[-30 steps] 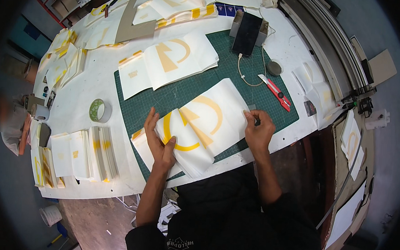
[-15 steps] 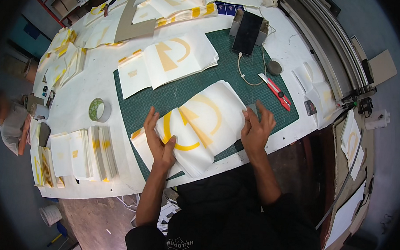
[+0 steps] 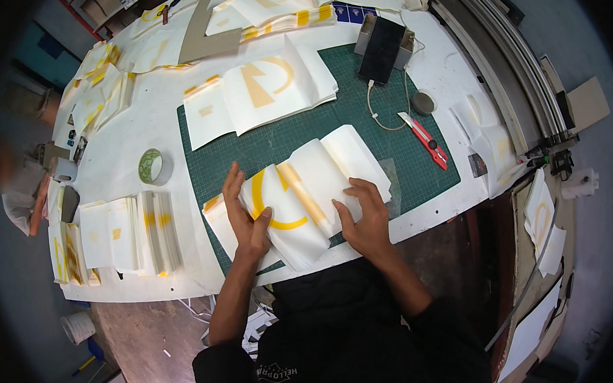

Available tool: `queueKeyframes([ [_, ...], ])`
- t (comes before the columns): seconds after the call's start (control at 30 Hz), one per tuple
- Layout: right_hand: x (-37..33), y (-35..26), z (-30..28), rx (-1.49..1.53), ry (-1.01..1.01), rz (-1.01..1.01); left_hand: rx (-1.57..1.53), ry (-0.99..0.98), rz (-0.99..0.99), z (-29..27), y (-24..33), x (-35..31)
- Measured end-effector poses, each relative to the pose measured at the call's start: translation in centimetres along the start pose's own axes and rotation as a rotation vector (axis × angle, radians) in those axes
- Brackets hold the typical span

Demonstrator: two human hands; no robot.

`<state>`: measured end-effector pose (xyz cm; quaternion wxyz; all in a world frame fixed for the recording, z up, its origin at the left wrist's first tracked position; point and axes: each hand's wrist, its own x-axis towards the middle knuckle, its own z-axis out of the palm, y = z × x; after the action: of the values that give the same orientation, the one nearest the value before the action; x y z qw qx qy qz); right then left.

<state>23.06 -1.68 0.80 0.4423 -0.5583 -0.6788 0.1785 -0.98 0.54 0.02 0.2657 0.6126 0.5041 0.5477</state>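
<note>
A stack of folded white printed sheets [image 3: 286, 249], with a yellow arc and an orange band, lies partly open on the green cutting mat [image 3: 214, 166] in front of me. My left hand [image 3: 248, 223] holds its left part, the thumb pressed on top near the arc and the fingers along the outer side. On the right part, my right hand [image 3: 366, 215] rests with bent, parted fingers, thumb and fingertips touching a bowed white page. A clear plastic piece [image 3: 392, 185] shows beside the stack's right edge. Farther back lies another open printed stack [image 3: 263, 92].
A red utility knife [image 3: 425, 142], a round dark tin [image 3: 423, 103] and a cabled phone [image 3: 382, 50] sit at right. A tape roll [image 3: 154, 167] and more folded stacks [image 3: 127, 234] are at left. Grey cardboard [image 3: 207, 41] lies behind. A person [image 3: 22, 197] is at far left.
My right hand has moved left from the stack's right edge onto its pages. A page has bowed leftward, covering much of the pale orange print. My left hand keeps its hold.
</note>
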Motion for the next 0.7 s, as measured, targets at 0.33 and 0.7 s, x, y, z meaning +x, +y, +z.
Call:
queueKeyframes([
  [0.33, -2.0, -6.7, 1.4, 0.22, -0.104, -0.235, -0.022, 0.008, 0.015, 0.0, -0.6, -0.1],
  [0.7, -1.5, -5.8, -0.3, 0.235, -0.187, -0.225, -0.042, 0.001, 0.081, 0.0, -0.1, 0.0],
])
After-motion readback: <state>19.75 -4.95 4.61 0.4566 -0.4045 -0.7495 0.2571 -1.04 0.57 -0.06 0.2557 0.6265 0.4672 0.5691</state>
